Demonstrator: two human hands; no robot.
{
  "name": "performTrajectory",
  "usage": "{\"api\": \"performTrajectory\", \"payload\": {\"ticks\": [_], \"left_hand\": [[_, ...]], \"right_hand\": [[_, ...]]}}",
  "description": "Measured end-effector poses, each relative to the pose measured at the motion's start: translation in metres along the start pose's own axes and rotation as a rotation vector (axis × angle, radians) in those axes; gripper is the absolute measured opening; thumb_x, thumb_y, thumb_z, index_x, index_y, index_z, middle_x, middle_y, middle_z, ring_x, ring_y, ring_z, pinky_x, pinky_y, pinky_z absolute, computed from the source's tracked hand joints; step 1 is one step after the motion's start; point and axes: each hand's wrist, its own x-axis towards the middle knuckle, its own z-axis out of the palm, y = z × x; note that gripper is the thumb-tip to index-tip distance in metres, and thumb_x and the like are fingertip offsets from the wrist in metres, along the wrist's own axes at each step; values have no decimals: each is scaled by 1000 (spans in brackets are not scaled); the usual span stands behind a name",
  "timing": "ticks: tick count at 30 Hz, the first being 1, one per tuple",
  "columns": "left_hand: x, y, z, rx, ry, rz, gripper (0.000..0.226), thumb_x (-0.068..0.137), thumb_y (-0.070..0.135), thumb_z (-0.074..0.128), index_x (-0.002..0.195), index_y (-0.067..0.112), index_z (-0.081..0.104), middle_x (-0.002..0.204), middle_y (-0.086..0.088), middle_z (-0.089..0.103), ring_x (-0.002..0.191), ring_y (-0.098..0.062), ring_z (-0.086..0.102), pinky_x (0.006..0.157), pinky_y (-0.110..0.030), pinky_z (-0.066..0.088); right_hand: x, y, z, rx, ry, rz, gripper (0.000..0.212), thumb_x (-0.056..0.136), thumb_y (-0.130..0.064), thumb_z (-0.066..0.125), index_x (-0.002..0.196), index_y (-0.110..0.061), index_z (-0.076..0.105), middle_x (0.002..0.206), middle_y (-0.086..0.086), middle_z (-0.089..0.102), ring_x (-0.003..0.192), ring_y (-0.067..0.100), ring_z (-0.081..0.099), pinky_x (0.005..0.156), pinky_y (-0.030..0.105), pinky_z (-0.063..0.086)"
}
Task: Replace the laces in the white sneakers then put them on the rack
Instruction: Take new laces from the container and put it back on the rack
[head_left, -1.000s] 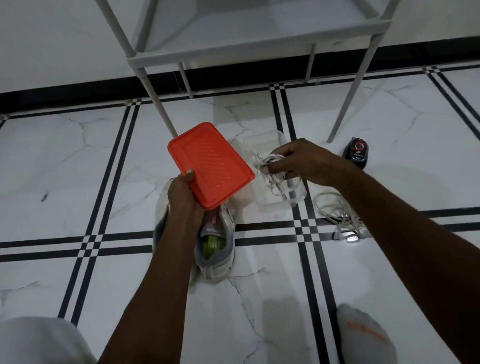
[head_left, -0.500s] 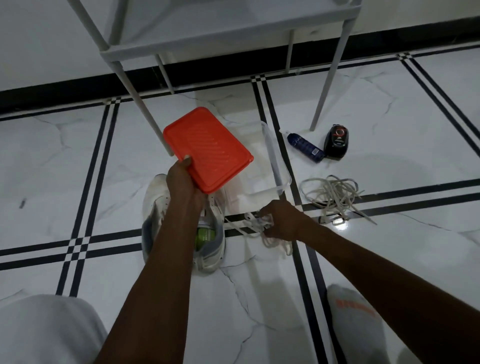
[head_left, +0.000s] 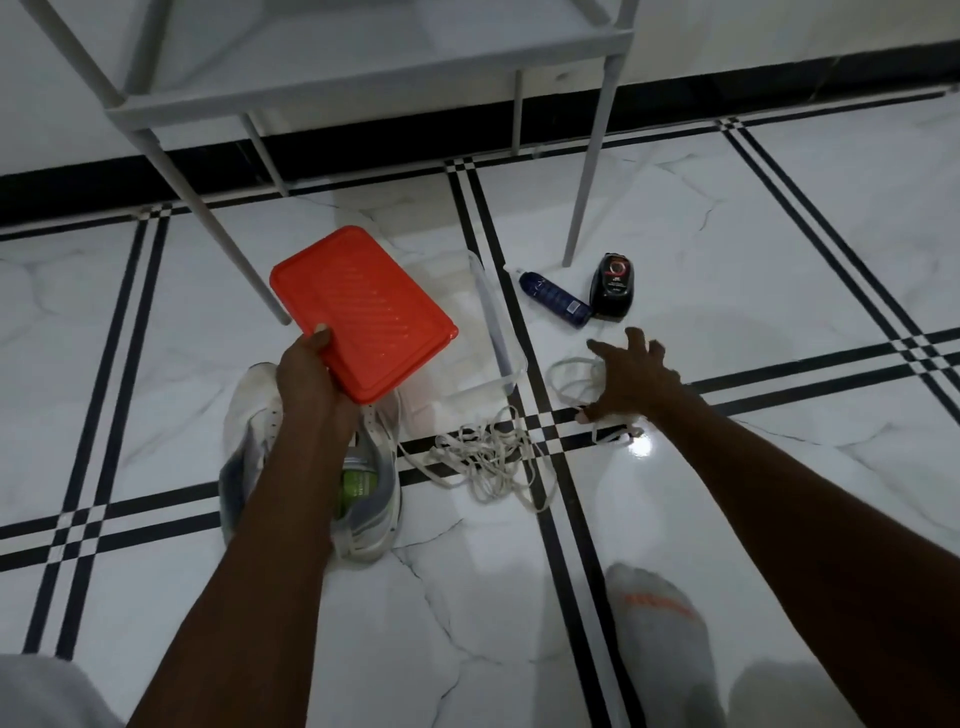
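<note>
the bundle of white laces (head_left: 485, 457) that the right hand carried half a second ago now lies loose on the floor at centre frame, just right of the white sneakers (head_left: 311, 457). the right hand (head_left: 631, 382), fingers spread and empty, now reaches over a second lace pile (head_left: 574, 379) (likely the old laces) at right of centre. the left hand (head_left: 306, 379) still grips the orange lid (head_left: 361, 312). lacing has not begun; the rack (head_left: 332, 78) stands across the top.

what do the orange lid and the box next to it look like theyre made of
Orange lid: likely moulded plastic, semi-glossy, with raised diagonal ribs and a rounded rim. Clear box: probably translucent plastic, since the floor tiles show through its thin walls.
</note>
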Motion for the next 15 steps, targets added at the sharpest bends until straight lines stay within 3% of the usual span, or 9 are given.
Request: {"api": "performTrajectory", "payload": {"ticks": [1, 3, 5, 7, 11, 15], "left_hand": [[0, -1, -2, 8, -4, -5, 31, 98, 12, 52, 129, 11, 57, 121, -13, 70, 99, -29, 73, 63, -42, 62], [1, -2, -7, 20, -4, -17, 35, 98, 13, 52, 133, 11, 55, 124, -14, 69, 104, -32, 71, 68, -45, 62], [3, -3, -11, 26, -4, -16, 36, 98, 14, 53, 134, 12, 54, 126, -15, 68, 107, -33, 71, 71, -47, 62], [4, -3, -13, 20, -3, -9, 31, 98, 13, 52, 129, 12, 56, 125, -15, 69, 108, -33, 71, 73, -47, 62], [5, -6, -8, 36, 23, 5, 24, 99, 13, 51, 122, 13, 59, 122, -13, 70, 105, -31, 71, 82, -51, 61], [5, -6, -2, 32, 34, -3, 22, 100, 12, 51, 119, 14, 60, 120, -12, 70, 106, -32, 70, 77, -49, 60]], "right_hand": [[6, 3, 10, 19, -64, 15, 113, 63, -54, 87, 154, -34, 24, 158, 14, 8, 143, 48, 15, 109, 60, 32], [11, 9, 29, -6, -76, -29, 96, 72, -52, 81, 151, -31, 32, 155, 17, 20, 138, 47, 28, 110, 55, 37], [6, 9, 44, -53, 63, -76, 61, 85, -33, 71, 141, -26, 48, 141, 15, 43, 124, 39, 46, 102, 50, 47], [-3, 7, 54, -44, 245, -85, 34, 93, -9, 59, 125, -16, 63, 121, 14, 56, 109, 34, 55, 88, 42, 54], [-10, 10, 55, -29, 349, -91, 18, 89, 1, 60, 96, -6, 74, 93, 12, 65, 88, 27, 64, 74, 32, 53], [-3, 14, 17, 436, 221, 10, 12, 79, -4, 75, 90, -7, 79, 83, 15, 75, 82, 30, 72, 82, 40, 58]]}}
